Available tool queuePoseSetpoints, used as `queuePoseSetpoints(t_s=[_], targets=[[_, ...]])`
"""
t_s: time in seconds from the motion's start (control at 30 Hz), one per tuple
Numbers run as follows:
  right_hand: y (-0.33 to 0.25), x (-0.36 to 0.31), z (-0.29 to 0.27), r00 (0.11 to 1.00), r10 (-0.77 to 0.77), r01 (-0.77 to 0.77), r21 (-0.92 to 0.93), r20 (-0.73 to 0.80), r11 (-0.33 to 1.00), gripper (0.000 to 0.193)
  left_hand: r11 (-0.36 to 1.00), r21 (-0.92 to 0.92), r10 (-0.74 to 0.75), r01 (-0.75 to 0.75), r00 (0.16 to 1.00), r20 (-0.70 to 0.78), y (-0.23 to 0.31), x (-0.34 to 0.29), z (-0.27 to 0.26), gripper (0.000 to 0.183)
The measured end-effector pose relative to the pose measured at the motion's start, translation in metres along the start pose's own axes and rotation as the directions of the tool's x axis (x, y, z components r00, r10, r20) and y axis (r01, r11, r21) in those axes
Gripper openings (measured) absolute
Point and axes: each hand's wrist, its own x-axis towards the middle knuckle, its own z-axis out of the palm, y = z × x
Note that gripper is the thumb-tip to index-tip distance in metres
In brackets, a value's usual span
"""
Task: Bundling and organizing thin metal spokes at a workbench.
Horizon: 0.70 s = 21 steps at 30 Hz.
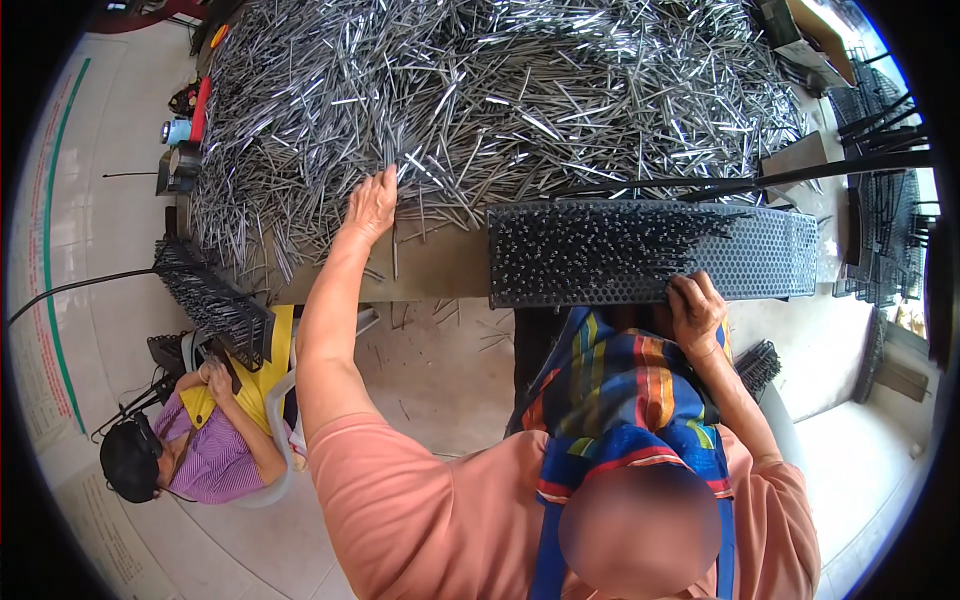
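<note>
STATUS: LH at metal strips, RH on perf'd panel

My left hand [373, 203] is at the near side of the big heap of metal strips [560, 90], fingers bunched, a few strips right at the tips; can't tell if any are actually gripped. One strip hangs down just below, lying over the near edge of the heap

My right hand [697, 308] is at the front edge of the black perforated panel [770, 255], right of its middle, fingers curled against it. Thumb side's hidden, so can't tell if it's clamped on the edge or just resting

Panel pos: right in front of me, lengthwise along the near edge of the table [445, 262]. Left + middle are packed w/ dark pins w/ shiny tips; right end + front strip nr RH show open hex holes

Heap covers most of the table beyond, behind & left of the panel. Long black bar [840, 167] runs in from the right, just behind the panel. Open cardboard box [822, 42] at far right corner, blue can [176, 131] off the left edge

Co-worker [225, 440] sits lower left, yellow apron [268, 355], hands together nr a bristly black panel [225, 312]
</note>
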Motion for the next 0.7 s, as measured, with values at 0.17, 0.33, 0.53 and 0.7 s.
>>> queuePoseSetpoints(t_s=[0.17,0.33,0.53,0.7], targets=[[0.002,-0.002,-0.002,1.000,-0.025,0.025,-0.003,-0.013,1.000,0.014,0.994,0.084,0.052,-0.069,0.980,0.190,0.004,0.007,-0.037,0.075],[0.004,-0.002,-0.005,0.998,-0.056,0.056,-0.012,-0.025,0.998,0.014,0.976,0.173,0.088,-0.134,0.964,0.250,-0.014,0.017,-0.087,0.075],[0.004,0.000,-0.014,0.996,-0.084,0.085,0.123,-0.013,0.989,0.014,0.997,-0.032,-0.070,0.065,0.983,-0.170,-0.025,0.070,-0.141,0.047],[-0.058,0.071,-0.037,0.962,-0.259,0.273,0.293,-0.088,0.916,0.018,-0.033,-0.999,-0.609,-0.012,0.793,0.010,0.066,0.140,-0.156,0.007]])
